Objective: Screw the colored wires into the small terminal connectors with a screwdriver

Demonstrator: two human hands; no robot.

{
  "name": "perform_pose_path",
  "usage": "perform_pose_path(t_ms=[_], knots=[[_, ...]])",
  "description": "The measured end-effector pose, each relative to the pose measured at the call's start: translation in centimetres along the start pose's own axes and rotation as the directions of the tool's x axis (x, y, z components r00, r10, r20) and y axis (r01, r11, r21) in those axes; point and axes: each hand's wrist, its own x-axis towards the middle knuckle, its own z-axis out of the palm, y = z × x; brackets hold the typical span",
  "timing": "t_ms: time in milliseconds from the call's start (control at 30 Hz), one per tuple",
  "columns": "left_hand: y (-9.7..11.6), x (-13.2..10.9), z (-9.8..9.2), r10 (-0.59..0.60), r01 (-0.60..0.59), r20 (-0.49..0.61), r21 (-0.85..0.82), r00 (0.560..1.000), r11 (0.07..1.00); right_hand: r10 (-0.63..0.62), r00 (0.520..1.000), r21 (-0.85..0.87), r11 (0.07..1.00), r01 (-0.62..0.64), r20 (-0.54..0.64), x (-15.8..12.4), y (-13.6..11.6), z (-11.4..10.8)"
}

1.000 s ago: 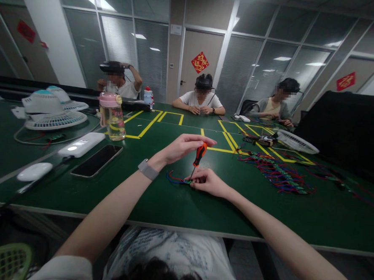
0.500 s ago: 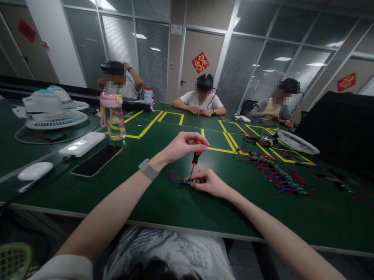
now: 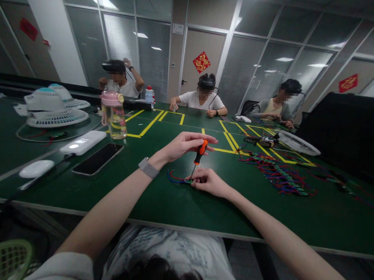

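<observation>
An orange-and-black screwdriver stands nearly upright, leaning a little, its shaft running down to a small green circuit board. My left hand holds the handle between thumb and fingers, and those fingers are stretched out along it. On the table, my right hand pinches the board's right end, with the fingertips partly covering it. Red and blue wires curl out from the board's left side. Exactly where the screwdriver tip meets the board is too small to make out.
To the right lies a row of wired boards. On the left are a phone, a white power strip, a bottle and white fans. Yellow tape marks the table; several people sit across.
My left fingers have straightened and slid to the right across the screwdriver handle, which has tilted slightly. My right hand stays on the board. Across the table, a person's hand has moved sideways.
</observation>
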Motion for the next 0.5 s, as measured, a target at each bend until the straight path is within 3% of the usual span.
perform_pose_path(t_ms=[267,400,500], knots=[[-0.02,0.11,0.23,0.08,-0.042,-0.17,0.221,0.982,0.974,-0.017,1.0,-0.015,1.0,0.017,0.001,0.07,0.29,-0.01],[0.1,0.2,0.46,0.114,-0.055,-0.186,0.299,0.976,0.953,-0.024,1.0,-0.022,0.999,0.024,-0.006,0.06,0.44,0.02],[0.06,0.23,0.29,0.093,-0.046,-0.17,0.262,0.981,0.964,-0.015,1.0,-0.007,1.0,0.015,-0.002,0.03,0.42,0.04]])
